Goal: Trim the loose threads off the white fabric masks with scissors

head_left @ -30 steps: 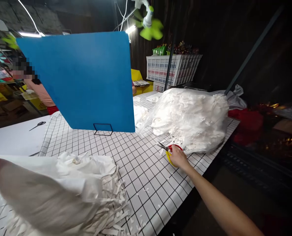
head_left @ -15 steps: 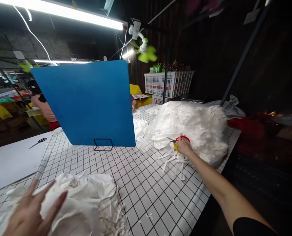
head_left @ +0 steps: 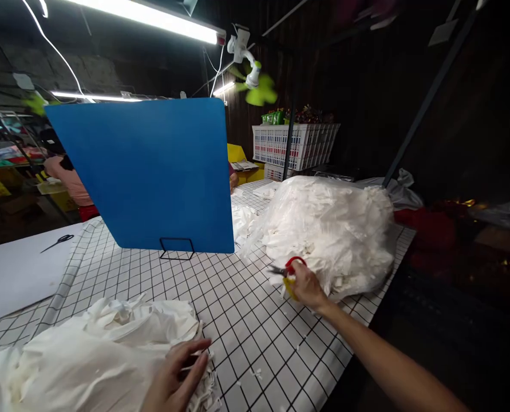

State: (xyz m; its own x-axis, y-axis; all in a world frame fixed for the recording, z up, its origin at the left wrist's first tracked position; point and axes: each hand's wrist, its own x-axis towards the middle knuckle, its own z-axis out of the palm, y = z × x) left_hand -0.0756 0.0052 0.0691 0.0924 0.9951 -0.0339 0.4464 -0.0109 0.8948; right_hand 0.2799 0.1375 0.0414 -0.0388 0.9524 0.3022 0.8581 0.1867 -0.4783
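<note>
My right hand point(head_left: 308, 286) is closed around scissors point(head_left: 288, 273) with one red and one yellow handle loop. The blades point left over the table, beside a clear plastic bag point(head_left: 336, 223) stuffed with white cloth. My left hand point(head_left: 180, 372) is at the right edge of a pile of white cloth point(head_left: 91, 355), near its narrow hanging strips. Its fingers are slightly bent with the thumb apart, and nothing shows in them. Whether it touches the cloth is hard to tell.
A big blue board point(head_left: 151, 177) stands upright on a black wire stand point(head_left: 176, 248). Black scissors point(head_left: 58, 242) lie on a white sheet at the left. Beyond stand a white crate point(head_left: 276, 146) and a person in pink point(head_left: 72, 183). Small scraps dot the checked tabletop point(head_left: 246, 320).
My left hand has moved right across the white cloth to its stripy edge. The right hand, still holding the scissors, has come nearer and left, off the bag's front.
</note>
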